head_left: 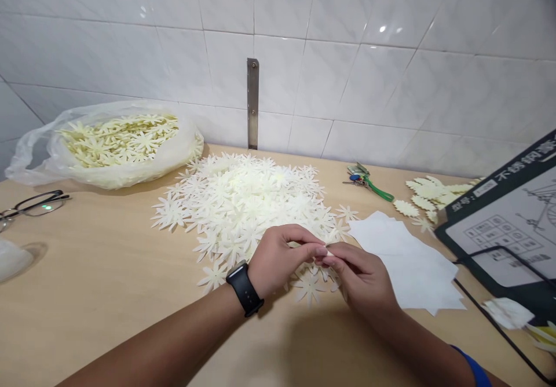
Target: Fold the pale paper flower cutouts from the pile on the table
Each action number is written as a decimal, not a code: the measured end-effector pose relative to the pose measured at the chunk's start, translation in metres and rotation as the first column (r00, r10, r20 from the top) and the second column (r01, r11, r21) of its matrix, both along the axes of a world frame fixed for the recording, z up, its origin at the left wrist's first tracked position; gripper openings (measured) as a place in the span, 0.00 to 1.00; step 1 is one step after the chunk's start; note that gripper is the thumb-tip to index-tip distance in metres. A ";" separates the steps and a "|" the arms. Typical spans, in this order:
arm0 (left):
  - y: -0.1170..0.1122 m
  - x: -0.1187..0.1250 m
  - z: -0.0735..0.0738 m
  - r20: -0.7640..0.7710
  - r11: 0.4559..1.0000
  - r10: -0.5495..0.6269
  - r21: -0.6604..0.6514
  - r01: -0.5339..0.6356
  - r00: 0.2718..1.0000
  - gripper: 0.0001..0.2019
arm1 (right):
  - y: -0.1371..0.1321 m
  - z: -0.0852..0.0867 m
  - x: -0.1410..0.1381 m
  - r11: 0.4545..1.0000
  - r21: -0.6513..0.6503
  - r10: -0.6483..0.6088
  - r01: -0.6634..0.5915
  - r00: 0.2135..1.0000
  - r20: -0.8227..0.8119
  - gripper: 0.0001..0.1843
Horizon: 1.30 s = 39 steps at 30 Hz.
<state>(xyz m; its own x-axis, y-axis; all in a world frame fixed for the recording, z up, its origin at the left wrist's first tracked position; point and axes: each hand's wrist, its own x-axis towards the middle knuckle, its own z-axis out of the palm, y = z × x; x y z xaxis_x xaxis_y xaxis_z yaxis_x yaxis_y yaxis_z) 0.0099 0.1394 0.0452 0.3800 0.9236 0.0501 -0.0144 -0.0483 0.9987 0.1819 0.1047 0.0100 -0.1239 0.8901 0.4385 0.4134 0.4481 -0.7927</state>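
Note:
My left hand [278,259], with a black watch [245,288] on its wrist, pinches a small pale flower cutout [329,253] between thumb and fingers. My right hand [367,280] grips the same piece from the other side, so the fingertips of both hands meet. Most of the piece is hidden by the fingers. Just behind and to the left of the hands lies a large heap of pale, many-petalled flower cutouts [247,196]. One loose flower cutout [309,287] rests on the table beneath the hands.
A clear plastic bag [130,172] of yellowish cutouts stands back left, near glasses [39,203]. White paper sheets [403,259] lie right of my hands. Beyond are keys with a green strap [380,190], leaf-like cutouts [434,190] and a dark printed box [499,219] with a black cable.

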 end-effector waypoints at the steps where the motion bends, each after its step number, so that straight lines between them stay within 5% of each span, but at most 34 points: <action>1: 0.001 -0.001 0.001 0.024 0.999 -0.012 -0.031 0.013 1.000 0.04 | 0.000 0.000 0.000 1.000 0.006 0.005 -0.005 1.000 -0.001 0.10; 7: 0.006 -0.003 0.000 0.121 0.990 -0.064 -0.115 0.078 0.991 0.07 | -0.002 0.005 -0.002 1.000 -0.007 -0.007 0.007 1.000 0.010 0.09; 15: 0.008 -0.006 0.003 0.065 0.985 -0.099 -0.132 0.107 0.993 0.09 | 0.000 0.005 -0.003 0.998 -0.020 -0.055 0.055 0.998 0.001 0.10; 20: 0.008 -0.006 -0.002 -0.137 0.997 -0.024 0.063 0.033 0.990 0.10 | 0.000 0.004 -0.002 0.997 -0.044 -0.069 0.069 0.998 0.002 0.10; 28: 0.005 -0.006 -0.003 -0.149 0.965 -0.050 0.246 0.086 0.988 0.08 | -0.001 0.004 -0.001 0.998 -0.022 -0.062 0.062 0.998 0.003 0.09; 34: 0.011 -0.007 0.001 -0.023 0.994 0.106 -0.014 -0.106 0.994 0.08 | -0.002 0.006 -0.002 0.994 -0.036 -0.100 0.100 0.995 0.001 0.11; 39: 0.020 -0.011 -0.002 0.247 0.956 0.221 -0.246 -0.160 0.943 0.11 | -0.001 0.008 -0.002 0.988 -0.060 -0.144 0.141 0.989 -0.037 0.13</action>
